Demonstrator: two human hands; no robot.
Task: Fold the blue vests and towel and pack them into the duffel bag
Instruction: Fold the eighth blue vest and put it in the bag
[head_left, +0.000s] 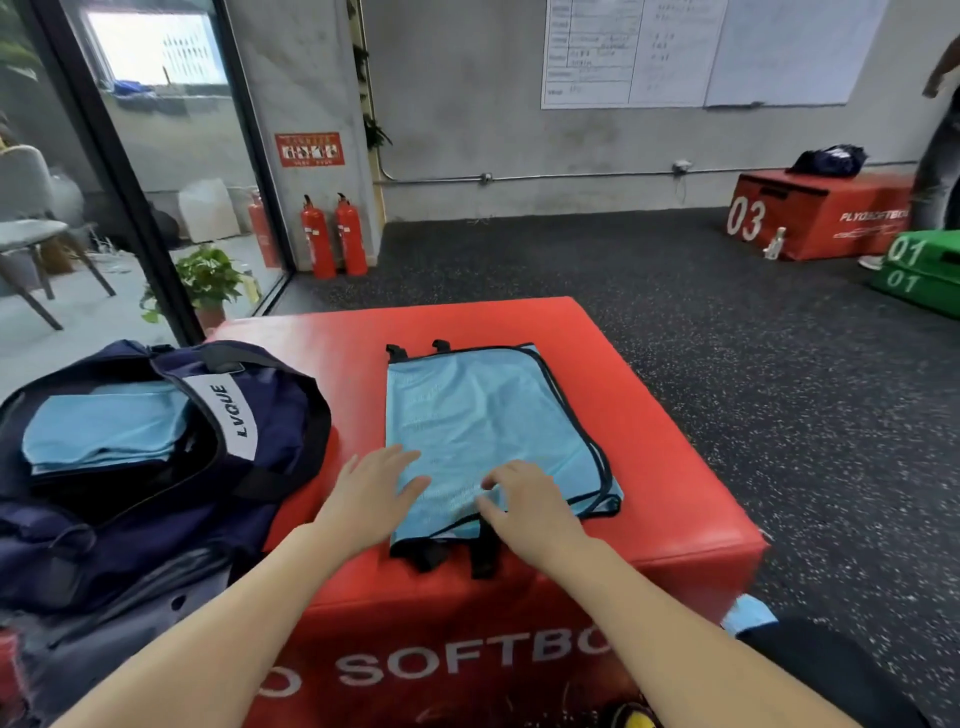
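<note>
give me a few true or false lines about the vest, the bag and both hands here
1. The blue vest lies flat on the red soft box. True.
2. The navy duffel bag is zipped closed. False: it is open, with folded blue cloth inside.
3. The left hand rests on the vest's near left edge. True.
4. The right hand is inside the bag. False: it is on the vest.
5. Two red fire extinguishers stand by the wall. True.
</note>
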